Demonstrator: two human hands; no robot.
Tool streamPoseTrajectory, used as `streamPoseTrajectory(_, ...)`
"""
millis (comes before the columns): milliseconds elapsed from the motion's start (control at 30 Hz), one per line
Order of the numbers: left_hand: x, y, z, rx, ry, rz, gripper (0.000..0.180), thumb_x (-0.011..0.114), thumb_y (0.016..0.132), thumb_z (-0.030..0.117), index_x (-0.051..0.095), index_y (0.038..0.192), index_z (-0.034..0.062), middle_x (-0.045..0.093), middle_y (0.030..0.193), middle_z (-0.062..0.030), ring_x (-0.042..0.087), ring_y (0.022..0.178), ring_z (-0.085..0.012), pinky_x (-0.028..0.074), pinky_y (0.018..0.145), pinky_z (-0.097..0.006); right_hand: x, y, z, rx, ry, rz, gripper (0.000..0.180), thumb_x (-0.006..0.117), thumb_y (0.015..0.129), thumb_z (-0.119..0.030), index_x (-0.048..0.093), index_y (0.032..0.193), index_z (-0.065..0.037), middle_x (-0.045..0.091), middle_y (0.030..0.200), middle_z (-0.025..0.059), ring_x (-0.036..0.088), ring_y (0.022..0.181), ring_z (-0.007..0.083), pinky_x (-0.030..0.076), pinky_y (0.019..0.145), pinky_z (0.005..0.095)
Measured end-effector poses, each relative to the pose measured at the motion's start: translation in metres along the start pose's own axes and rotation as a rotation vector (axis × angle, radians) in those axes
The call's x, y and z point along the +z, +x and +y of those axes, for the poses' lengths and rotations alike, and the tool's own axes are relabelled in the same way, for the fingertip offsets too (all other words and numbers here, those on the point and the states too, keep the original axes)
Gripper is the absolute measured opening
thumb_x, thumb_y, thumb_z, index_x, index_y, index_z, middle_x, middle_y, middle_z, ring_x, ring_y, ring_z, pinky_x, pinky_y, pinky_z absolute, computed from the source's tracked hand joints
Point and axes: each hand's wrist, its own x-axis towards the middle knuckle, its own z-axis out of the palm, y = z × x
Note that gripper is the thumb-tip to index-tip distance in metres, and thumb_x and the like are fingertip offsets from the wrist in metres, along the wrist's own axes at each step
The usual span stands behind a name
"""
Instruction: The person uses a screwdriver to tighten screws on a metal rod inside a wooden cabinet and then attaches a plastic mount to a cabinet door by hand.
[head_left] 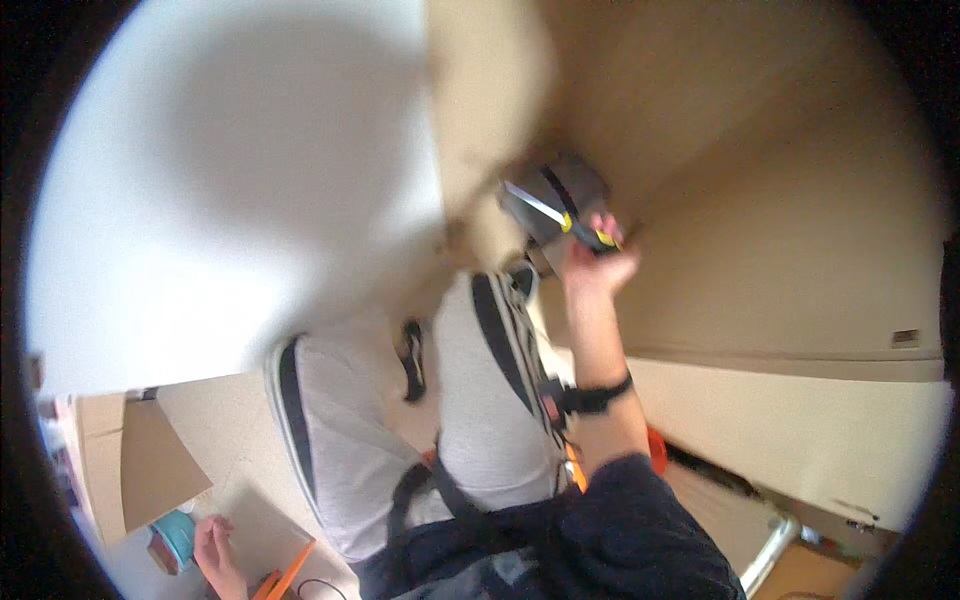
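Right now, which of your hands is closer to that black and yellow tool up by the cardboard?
Right. My right hand is gripping the black and yellow tool against the cardboard panel. My left hand is far below, low at my left side, near a teal object.

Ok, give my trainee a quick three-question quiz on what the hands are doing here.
1. True or false: the right hand grips a yellow-and-black tool raised up by the cardboard box.
2. The left hand is nearest to: A) a teal round object; B) a red mug; C) a glass bottle.
3. What is strapped round the right wrist?

Key: 1 true; 2 A; 3 a black band.
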Motion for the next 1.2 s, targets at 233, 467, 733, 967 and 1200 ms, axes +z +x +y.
streamPoseTrajectory(233,-0.021,0.004,0.103,0.435,0.071,-0.036,0.013,0.058,0.082,0.001,0.063,0.093,0.0011,0.064,0.091,-0.0125,0.062,0.079,-0.0242,0.049,0.073,-0.032,0.056,-0.227,-0.073,0.013,-0.21,-0.471,0.034,0.047,0.094,-0.041,0.046,0.074,-0.013,0.049,0.065,-0.0005,0.043,0.052,0.0121,0.04,0.056,0.0279)
streamPoseTrajectory(467,0.049,0.011,0.178,0.737,-0.134,-0.355,0.036,0.047,0.094,0.031,0.056,0.115,0.0032,0.06,0.109,-0.0155,0.057,0.101,-0.034,0.047,0.084,-0.041,0.057,-0.345,-0.044,0.37,-0.317,-0.971,0.039,0.034,0.098,-0.047,0.04,0.077,-0.014,0.04,0.059,-0.0015,0.032,0.041,0.0114,0.029,0.049,0.0265)
streamPoseTrajectory(733,0.015,-0.001,0.154,0.384,-0.363,-0.355,0.02,0.058,0.089,0.016,0.065,0.104,0.0042,0.066,0.083,-0.0132,0.063,0.071,-0.0191,0.048,0.066,-0.029,0.053,-0.357,-0.035,0.006,-0.823,-1.495,0.059,0.038,0.092,-0.058,0.05,0.09,0.0,0.063,0.085,0.0151,0.064,0.078,0.0254,0.052,0.069,0.0364)
streamPoseTrajectory(967,-0.045,-0.007,0.157,0.44,-0.481,-0.1,0.01,0.061,0.082,-0.004,0.067,0.09,-0.004,0.067,0.077,-0.0134,0.065,0.07,-0.0184,0.052,0.064,-0.028,0.058,-0.361,-0.051,0.319,-1.175,-1.522,0.013,0.05,0.091,-0.004,0.056,0.1,0.002,0.061,0.081,0.0089,0.06,0.064,0.0102,0.052,0.056,0.0227)
streamPoseTrajectory(1200,-0.017,-0.002,0.177,0.489,-0.834,-0.147,0.008,0.056,0.081,-0.01,0.06,0.088,-0.0101,0.065,0.074,-0.0215,0.068,0.068,-0.0293,0.057,0.061,-0.036,0.036,-0.319,-0.061,0.805,-1.079,-1.457,0.018,0.046,0.097,-0.017,0.052,0.105,-0.002,0.058,0.078,0.0053,0.049,0.055,0.0075,0.038,0.048,0.0217)
